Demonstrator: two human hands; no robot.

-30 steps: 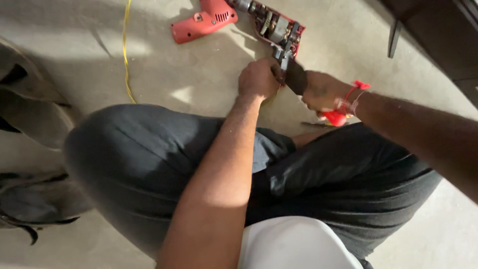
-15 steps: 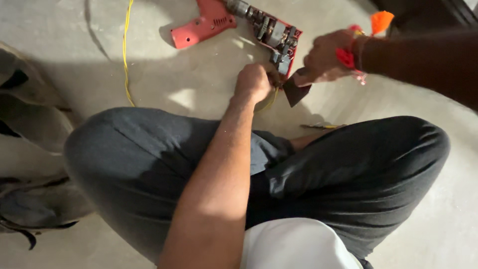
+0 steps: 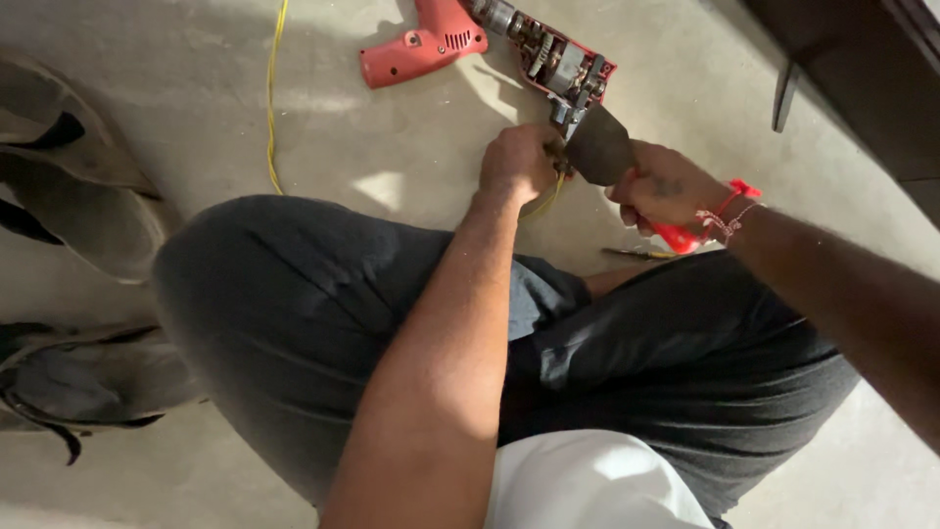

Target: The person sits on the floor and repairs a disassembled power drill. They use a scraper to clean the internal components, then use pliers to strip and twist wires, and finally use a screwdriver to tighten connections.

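Note:
An opened electric drill (image 3: 563,64) lies on the concrete floor, its motor and wiring bare. Its detached red shell half (image 3: 423,44) rests beside it to the left. My left hand (image 3: 519,162) is closed around something small at the base of the drill's handle, near the yellow cable (image 3: 271,98). My right hand (image 3: 661,186) grips a red-handled tool (image 3: 678,238) and presses against the black rubber cord boot (image 3: 599,147) at the handle's end. A red thread band circles my right wrist.
I sit cross-legged in dark trousers (image 3: 323,313). Worn shoes and a bag (image 3: 69,186) lie at the left. A dark furniture leg (image 3: 786,93) and cabinet stand at the top right. A thin tool (image 3: 636,254) lies on the floor by my right knee.
My right hand lifted up and away with the red-handled tool, then came back down to the drill's handle. My left hand stayed at the handle's base.

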